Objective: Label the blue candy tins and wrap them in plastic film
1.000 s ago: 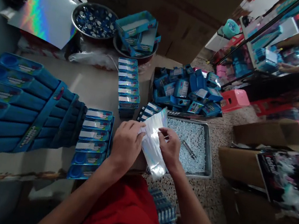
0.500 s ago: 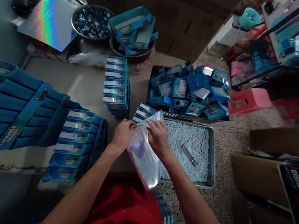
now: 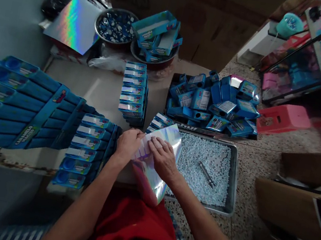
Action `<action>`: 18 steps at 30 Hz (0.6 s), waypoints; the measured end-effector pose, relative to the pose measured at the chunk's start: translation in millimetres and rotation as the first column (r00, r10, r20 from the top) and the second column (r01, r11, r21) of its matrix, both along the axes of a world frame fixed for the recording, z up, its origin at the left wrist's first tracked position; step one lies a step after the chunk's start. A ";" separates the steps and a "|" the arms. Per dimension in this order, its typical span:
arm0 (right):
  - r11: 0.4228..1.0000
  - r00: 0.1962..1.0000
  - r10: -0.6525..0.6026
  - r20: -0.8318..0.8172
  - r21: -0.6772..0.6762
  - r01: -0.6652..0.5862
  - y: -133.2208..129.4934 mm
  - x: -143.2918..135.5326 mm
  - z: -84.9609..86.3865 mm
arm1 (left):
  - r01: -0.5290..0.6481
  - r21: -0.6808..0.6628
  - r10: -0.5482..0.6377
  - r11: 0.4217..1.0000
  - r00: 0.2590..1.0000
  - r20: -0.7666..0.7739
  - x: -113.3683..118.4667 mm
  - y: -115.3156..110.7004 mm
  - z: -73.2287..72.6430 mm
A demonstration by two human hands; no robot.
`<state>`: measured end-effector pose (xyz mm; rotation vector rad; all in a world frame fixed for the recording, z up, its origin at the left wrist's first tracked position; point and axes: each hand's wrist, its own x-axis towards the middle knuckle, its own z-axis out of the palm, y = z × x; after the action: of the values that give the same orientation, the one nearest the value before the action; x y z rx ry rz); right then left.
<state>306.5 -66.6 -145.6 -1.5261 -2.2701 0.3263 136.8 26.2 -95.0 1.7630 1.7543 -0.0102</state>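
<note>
A shiny iridescent sheet or bag (image 3: 155, 177) lies in front of my red shirt, over the table's near edge. My left hand (image 3: 129, 143) pinches its left upper edge with closed fingers. My right hand (image 3: 162, 157) rests on its upper part, fingers stretched out over the surface. Just beyond the sheet is a small row of blue boxes (image 3: 160, 119), partly covered by it. To the right, a metal tray (image 3: 232, 182) holds pale blue beads and a metal tool (image 3: 206, 174).
Stacks of blue boxes stand left (image 3: 37, 115) and centre (image 3: 133, 90). A carton of blue boxes (image 3: 213, 104) sits behind the tray. Two bowls, one with blue pieces (image 3: 116, 26), stand at the back. A pink stool (image 3: 285, 118) is at right.
The view has shifted, so most things appear farther right. The sheet now shows a broader, flatter face. My right hand's fingers have gone from gripping its edge to lying spread on it.
</note>
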 end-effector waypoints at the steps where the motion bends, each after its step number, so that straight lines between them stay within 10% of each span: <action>1: 1.000 0.999 -0.017 -0.028 0.003 0.017 -4.8 1.1 2.6 | -0.001 0.015 0.001 1.000 1.000 -0.006 -1.0 -1.2 1.2; 8: 0.963 0.957 -0.267 -0.114 -0.072 0.260 -24.6 4.5 56.7 | -0.001 0.190 0.010 0.982 0.999 -0.048 1.3 -4.6 -10.2; 12: 0.833 0.751 -0.549 -0.368 -0.319 0.452 -33.4 -3.4 98.6 | -0.126 0.419 0.054 0.899 0.982 0.179 -0.4 -18.9 -5.8; 15: 0.684 0.466 -0.720 -0.513 -0.636 0.357 -37.9 -16.0 120.6 | -0.291 0.100 0.161 0.951 0.749 0.643 -11.7 -41.2 10.9; 18: 0.577 0.211 -0.814 -0.542 -0.796 0.184 -41.4 -31.3 129.3 | -0.168 -0.444 0.474 0.880 0.379 0.795 -30.0 -65.4 29.0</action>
<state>275.2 -108.0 -16.4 -1.6612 -0.6365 1.3540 106.8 -39.2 -66.0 0.8267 1.1308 0.6927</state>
